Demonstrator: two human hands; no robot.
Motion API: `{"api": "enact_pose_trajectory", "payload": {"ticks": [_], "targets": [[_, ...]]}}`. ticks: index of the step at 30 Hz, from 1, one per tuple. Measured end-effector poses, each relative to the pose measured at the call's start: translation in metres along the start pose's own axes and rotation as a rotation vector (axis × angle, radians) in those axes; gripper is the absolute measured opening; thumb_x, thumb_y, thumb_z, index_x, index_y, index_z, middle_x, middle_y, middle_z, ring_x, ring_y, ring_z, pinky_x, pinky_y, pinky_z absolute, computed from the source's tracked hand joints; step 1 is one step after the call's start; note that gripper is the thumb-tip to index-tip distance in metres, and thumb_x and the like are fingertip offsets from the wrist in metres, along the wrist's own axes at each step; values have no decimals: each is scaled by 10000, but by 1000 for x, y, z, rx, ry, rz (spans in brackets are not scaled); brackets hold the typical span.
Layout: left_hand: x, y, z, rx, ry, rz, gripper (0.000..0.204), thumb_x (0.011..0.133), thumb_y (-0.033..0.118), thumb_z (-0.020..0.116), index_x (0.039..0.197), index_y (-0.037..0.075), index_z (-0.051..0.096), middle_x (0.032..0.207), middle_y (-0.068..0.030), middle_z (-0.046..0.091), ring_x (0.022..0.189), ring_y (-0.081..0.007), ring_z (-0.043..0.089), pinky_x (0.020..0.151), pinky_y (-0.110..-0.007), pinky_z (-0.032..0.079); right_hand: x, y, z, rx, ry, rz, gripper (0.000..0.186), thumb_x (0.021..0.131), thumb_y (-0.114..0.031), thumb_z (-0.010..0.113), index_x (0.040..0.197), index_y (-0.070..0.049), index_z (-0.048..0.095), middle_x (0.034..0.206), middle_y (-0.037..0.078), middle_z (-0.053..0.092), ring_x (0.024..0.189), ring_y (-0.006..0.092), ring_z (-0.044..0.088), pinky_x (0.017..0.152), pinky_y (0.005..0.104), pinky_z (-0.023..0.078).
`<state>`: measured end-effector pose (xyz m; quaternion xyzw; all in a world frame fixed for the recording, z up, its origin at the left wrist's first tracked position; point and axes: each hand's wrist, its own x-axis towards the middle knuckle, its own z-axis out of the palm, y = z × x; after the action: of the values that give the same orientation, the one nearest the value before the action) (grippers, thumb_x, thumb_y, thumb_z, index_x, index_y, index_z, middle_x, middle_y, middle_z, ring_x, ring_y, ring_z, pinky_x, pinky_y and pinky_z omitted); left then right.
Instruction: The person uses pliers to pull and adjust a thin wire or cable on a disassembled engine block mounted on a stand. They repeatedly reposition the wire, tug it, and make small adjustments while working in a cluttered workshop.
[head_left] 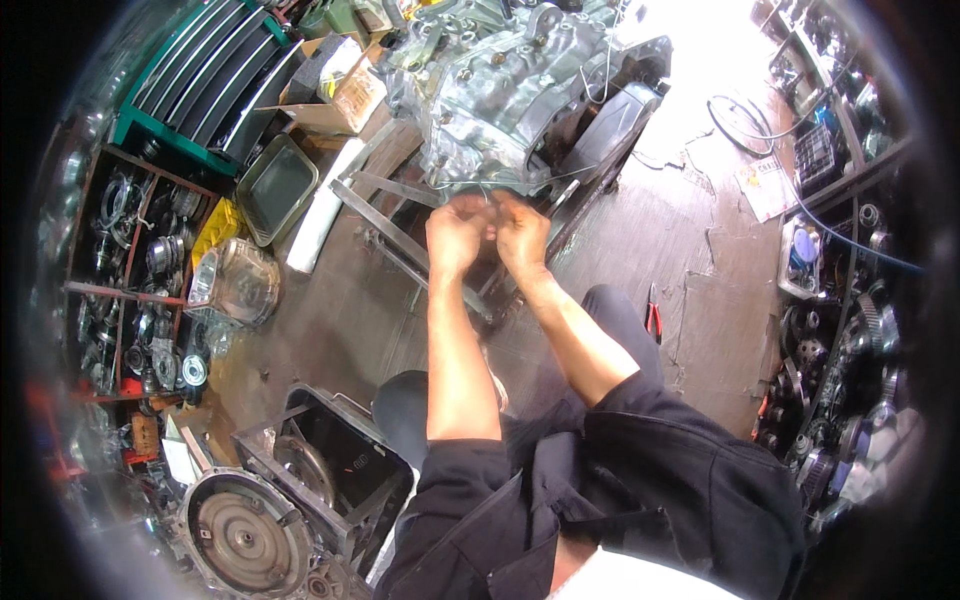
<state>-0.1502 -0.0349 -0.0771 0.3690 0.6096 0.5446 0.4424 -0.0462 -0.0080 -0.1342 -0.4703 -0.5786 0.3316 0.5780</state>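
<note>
On the floor to your far left lies a metal tray (277, 185). Your left hand (457, 235) and right hand (520, 232), fingers curled, meet on a thin wire (480, 193) just below the gearbox housing (520, 90); red pliers (653, 318) lie right.
</note>
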Motion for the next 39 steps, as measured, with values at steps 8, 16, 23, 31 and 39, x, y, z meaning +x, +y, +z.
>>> {"api": "enact_pose_trajectory", "payload": {"ticks": [8,16,23,31,39], "targets": [[4,-18,13,334,161,269,155,917,-59,662,1066,-91,691,836,-79,704,724,-156,711,641,-302,586,5,-1,-15,168,-92,222,286,926,96,526,1106,-1,726,925,107,753,735,119,687,679,282,566],[6,-11,20,-244,-5,40,341,884,-115,520,1155,-29,709,942,-123,730,780,-170,693,635,-285,530,7,-41,-42,-25,-276,-3,127,928,7,582,1042,-31,625,1001,134,729,934,210,726,809,336,567],[9,-21,17,-181,-1,41,282,930,-64,615,1184,-9,725,943,-35,716,849,-103,644,758,-246,502,45,-102,-63,-709,-497,-403,166,913,-159,657,911,8,659,731,204,695,660,363,715,619,447,571],[20,-34,19,-289,-9,17,278,887,-92,610,1123,-24,740,1017,-40,745,889,-115,659,803,-255,500,72,-90,-40,-1085,-639,-674,200,836,-167,623,714,-57,737,716,160,718,667,298,743,557,416,574],[6,-3,19,147,263,71,211,775,74,772,973,3,788,868,-133,779,752,-174,723,700,-331,563,65,-92,-50,-867,-508,-351,278,875,-269,608,737,-57,722,707,212,690,647,404,694,612,509,550]]}}
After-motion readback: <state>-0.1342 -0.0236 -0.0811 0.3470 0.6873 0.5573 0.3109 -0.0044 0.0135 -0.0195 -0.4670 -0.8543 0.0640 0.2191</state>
